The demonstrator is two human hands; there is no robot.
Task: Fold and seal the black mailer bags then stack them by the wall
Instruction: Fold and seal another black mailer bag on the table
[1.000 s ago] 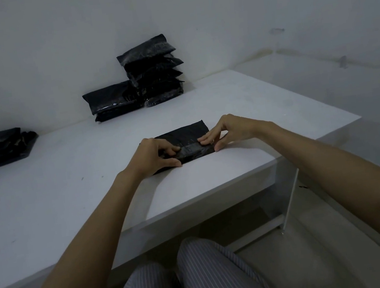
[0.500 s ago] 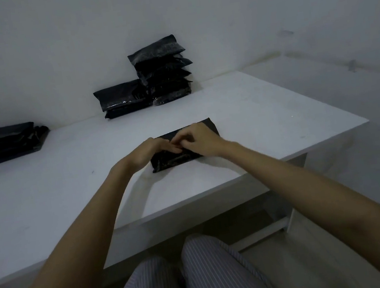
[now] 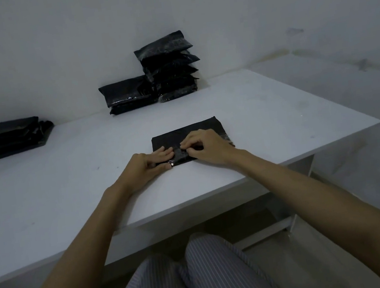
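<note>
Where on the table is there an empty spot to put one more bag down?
Bare tabletop lies left of the mailer bag under the left hand and right hand. More runs between that bag and the tall stack by the wall, and right of it. It is crowded along the wall: the short stack and the flat pile.

A white bench (image 3: 265, 112) filled the middle of the frame, its top smooth and faintly smudged, with its near edge running from the lower left up toward the right corner. Behind it a plain pale wall (image 3: 71, 50) covered the upper frame, stained near the upper right where it met a low ledge (image 3: 337, 77). At the bottom centre sat a pair of knees in grey striped trousers (image 3: 204, 279), above a pale floor (image 3: 307, 262).
</note>
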